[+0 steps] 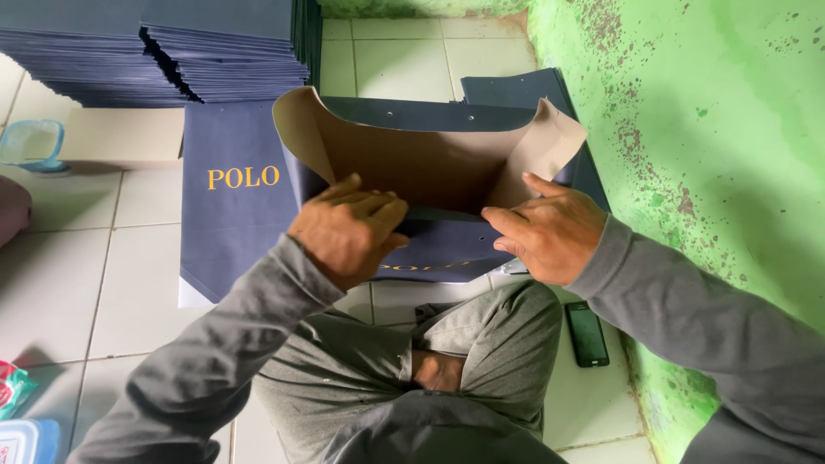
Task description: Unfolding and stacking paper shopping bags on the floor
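You sit on floor of small makeshift workshop, likely room in house turned to paper-bag making. Signs: tall stacks of flat navy sheets piled against wall, more flat bag blanks spread on white floor tiles, no bench or machines. Green painted wall flaking and stained. Phone lying on tiles beside your knee.
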